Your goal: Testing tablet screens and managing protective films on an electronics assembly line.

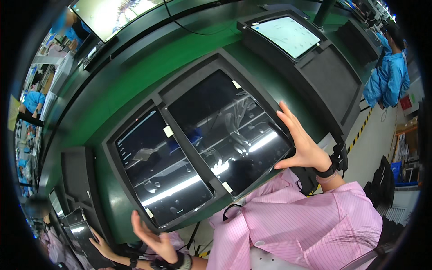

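Observation:
A black foam tray (192, 155) lies before me on the green table, with two compartments side by side. Its left compartment holds a tablet-like screen (177, 167) that is lit with a dark display. In the right compartment sits a larger dark screen panel (207, 108), under wrinkled, glossy clear film. Small white tabs (168, 131) stick to the panels' edges. My right hand (307, 147) is open at the tray's right side, thumb and fingers spread beside the panel's corner; contact cannot be made out. My left hand (155, 237) is open, fingers apart, just off the tray's near left corner.
Another foam tray (330, 76) with a lit tablet (288, 36) stands at the far right. To the left, a co-worker's hand (102, 246) rests by a dark screen (81, 229), near a further tray (76, 173). A monitor (112, 15) and cable (180, 24) are at the back.

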Motion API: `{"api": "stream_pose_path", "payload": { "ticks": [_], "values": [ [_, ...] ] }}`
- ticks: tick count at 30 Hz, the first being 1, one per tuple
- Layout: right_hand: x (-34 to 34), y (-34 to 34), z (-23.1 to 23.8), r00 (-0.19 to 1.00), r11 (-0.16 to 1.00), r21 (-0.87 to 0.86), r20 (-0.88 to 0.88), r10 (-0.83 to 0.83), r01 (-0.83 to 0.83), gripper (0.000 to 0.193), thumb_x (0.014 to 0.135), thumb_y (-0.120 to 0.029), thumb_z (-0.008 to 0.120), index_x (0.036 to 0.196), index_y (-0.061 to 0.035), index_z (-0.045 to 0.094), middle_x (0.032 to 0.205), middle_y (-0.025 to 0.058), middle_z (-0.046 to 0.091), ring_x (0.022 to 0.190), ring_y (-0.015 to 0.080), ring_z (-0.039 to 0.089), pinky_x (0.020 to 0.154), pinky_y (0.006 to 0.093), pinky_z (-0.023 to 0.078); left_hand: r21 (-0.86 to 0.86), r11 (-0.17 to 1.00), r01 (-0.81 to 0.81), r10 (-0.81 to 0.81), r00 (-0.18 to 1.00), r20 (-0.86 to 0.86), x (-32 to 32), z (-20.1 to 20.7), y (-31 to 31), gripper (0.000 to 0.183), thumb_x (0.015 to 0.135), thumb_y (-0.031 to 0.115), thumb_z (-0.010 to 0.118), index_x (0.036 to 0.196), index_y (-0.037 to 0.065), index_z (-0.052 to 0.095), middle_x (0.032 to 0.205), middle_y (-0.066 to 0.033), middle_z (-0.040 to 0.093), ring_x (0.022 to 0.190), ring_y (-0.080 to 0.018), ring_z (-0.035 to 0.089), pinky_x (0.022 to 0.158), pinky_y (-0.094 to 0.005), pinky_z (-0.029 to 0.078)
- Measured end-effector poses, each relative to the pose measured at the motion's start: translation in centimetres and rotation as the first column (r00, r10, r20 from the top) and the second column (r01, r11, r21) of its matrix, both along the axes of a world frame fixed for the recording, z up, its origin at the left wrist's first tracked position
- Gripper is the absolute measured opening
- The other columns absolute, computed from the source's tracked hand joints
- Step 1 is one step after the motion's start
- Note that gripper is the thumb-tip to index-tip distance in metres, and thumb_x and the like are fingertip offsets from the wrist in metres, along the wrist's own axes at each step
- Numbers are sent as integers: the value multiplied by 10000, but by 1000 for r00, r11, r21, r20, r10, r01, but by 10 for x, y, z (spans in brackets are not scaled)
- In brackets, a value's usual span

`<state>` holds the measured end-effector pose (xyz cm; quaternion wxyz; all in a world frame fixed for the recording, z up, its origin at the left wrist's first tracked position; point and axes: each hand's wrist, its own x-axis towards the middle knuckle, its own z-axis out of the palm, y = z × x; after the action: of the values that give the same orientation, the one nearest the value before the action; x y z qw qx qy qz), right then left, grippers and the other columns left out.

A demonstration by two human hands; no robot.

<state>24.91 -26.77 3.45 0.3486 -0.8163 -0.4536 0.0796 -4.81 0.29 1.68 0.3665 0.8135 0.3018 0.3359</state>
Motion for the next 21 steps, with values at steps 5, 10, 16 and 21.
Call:
{"api": "stream_pose_path", "payload": {
  "ticks": [5, 10, 16, 21],
  "values": [
    [-3, 6, -4, 1000, 1000, -16, 28, -11, 12, 1169, 460, -457, 818, 1358, -42, 197, 1411, 276, 61, 1304, 420, 129, 1047, 449, 178, -75, 995, -68, 73, 995, 64, -9, -17, -31, 1016, 613, 471, 726, 1350, 32, 181, 1395, -171, 183, 1289, -298, 206, 1050, -410, 162],
    [-12, 5, -22, 989, 978, 184, 86, -119, 101, 1154, 476, -449, 821, 1360, -58, 191, 1411, 279, 77, 1293, 421, 176, 1024, 484, 199, -187, 979, -80, 92, 994, 55, 2, -18, -33, 1037, 601, 240, 776, 1375, 34, 118, 1398, -118, 157, 1281, -245, 193, 1051, -355, 153],
    [-21, 11, -21, 973, 960, 200, 82, -215, 195, 1103, 524, -381, 815, 1359, -40, 179, 1408, 262, 123, 1270, 388, 237, 1016, 451, 227, -41, 992, -121, 116, 988, -101, -4, -22, -25, 986, 609, 166, 724, 1381, 40, 123, 1390, -130, 170, 1280, -270, 194, 1056, -374, 136],
    [-22, 12, -21, 972, 970, 161, 117, -204, 184, 1047, 542, -340, 804, 1348, -36, 209, 1406, 248, 147, 1254, 390, 250, 1009, 466, 237, 31, 991, -132, 135, 980, -143, 3, -21, -20, 965, 594, 186, 711, 1372, 28, 163, 1371, -146, 218, 1280, -281, 204, 1059, -397, 132]
  ]
}}
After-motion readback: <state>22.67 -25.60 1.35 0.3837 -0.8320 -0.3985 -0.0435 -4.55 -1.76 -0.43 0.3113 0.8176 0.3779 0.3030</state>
